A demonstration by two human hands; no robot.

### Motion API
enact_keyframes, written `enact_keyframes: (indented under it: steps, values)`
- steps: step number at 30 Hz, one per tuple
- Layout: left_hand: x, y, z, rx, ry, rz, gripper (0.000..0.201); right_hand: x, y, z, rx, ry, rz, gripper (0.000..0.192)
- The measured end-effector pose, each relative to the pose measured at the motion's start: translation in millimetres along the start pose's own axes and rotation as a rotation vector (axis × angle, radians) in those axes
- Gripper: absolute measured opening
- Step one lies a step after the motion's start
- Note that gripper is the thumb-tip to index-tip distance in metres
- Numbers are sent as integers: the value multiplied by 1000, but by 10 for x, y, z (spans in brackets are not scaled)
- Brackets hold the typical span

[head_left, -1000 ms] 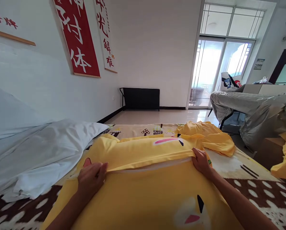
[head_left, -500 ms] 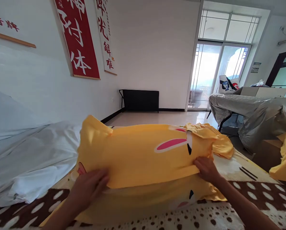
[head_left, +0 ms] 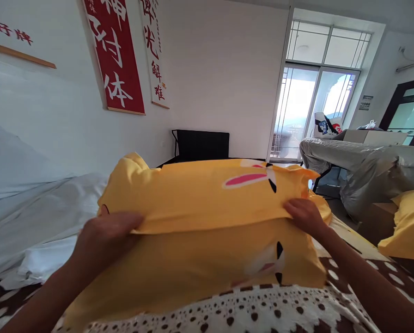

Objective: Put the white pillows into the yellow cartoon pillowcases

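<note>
In the head view, a yellow rabbit-print cloth pillow point(head_left: 193, 194) is at six o'clock over a brown-and-white spotted blanket point(head_left: 255, 307). The left hand point(head_left: 105, 235), eight o'clock, and right hand point(head_left: 304, 214), four o'clock, each grip clamped on it, are spread wide, apparently to hold the cloth taut.

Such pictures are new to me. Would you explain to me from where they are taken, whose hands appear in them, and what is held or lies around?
There is no machine here: a person works with two bare hands. One camera, worn on the head, takes every picture, looking forward and down. The left hand and the right hand grip a yellow pillow-like item, printed with pink-and-white shapes, along an edge of its cloth. Beneath it is a spotted brown-and-white blanket, and white cloth lies to the left. Its inside is hidden.
</note>
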State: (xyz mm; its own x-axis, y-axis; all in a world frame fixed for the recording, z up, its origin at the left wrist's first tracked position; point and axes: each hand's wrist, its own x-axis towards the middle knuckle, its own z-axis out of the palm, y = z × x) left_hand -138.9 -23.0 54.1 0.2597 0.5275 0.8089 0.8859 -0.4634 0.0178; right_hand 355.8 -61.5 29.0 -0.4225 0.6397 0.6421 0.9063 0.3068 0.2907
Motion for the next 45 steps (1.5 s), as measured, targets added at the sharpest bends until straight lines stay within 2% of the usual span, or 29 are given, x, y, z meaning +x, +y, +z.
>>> enact_keyframes:
  steps: [1, 3, 5, 7, 9, 12, 14, 15, 17, 20, 22, 24, 25, 27, 28, 30, 34, 37, 39, 42, 45]
  values:
    - [44, 38, -82, 44, 82, 11, 7, 48, 16, -77, -28, 80, 28, 18]
    - [79, 113, -225, 103, 173, 35, 5, 80, 17, -180, -57, 182, 32, 21]
    - [32, 149, -288, 123, 156, 36, 5, 28, -17, -200, -33, 169, -24, 24]
    - [-67, 134, -240, 108, 70, 68, 10, -61, -65, -153, 36, 33, -36, 27]
    - [-169, 94, -100, 32, -32, 90, 20, -119, -112, -71, 148, -202, 46, 30]
    - [-261, 67, 171, -97, -288, -38, 39, -66, -175, 51, 279, -539, 169, 27]
    - [-281, 81, 317, -130, -436, -153, 47, 51, -231, 103, 281, -654, 198, 28]
    - [-281, 95, 367, -132, -459, -171, 49, 125, -270, 117, 259, -685, 209, 29]
    - [-271, 149, 424, -117, -401, -91, 48, 284, -376, 126, 198, -715, 223, 29]
    - [-235, 376, 422, -89, -246, 181, 39, 535, -588, 132, 135, -682, 182, 25]
    - [-205, 668, 406, -99, -201, 373, 32, 698, -724, 162, 160, -658, 102, 17]
    - [-175, 1035, 421, -149, -236, 565, 26, 831, -821, 226, 231, -668, 12, 12]
    - [-162, 1224, 452, -177, -296, 634, 22, 875, -848, 270, 277, -677, -11, 13]
    - [-136, 1561, 576, -233, -423, 719, 11, 893, -859, 380, 353, -679, 1, 15]
    - [-123, 1697, 667, -253, -480, 742, 12, 861, -841, 442, 382, -666, 32, 14]
    - [-87, 1902, 887, -285, -563, 766, 28, 721, -765, 564, 424, -580, 114, 12]
    - [47, 2154, 1299, -337, -666, 760, 50, 286, -508, 716, 438, -323, 270, 17]
    - [188, 2318, 1469, -383, -741, 730, 52, 49, -336, 707, 321, -130, 324, 28]
    - [274, 2419, 1535, -424, -785, 712, 53, -10, -276, 673, 237, -2, 321, 31]
    - [342, 2521, 1625, -503, -828, 666, 62, 0, -264, 638, 219, 65, 304, 33]
    - [298, 2557, 1719, -541, -788, 468, 56, 38, -290, 641, 281, 21, 370, 40]
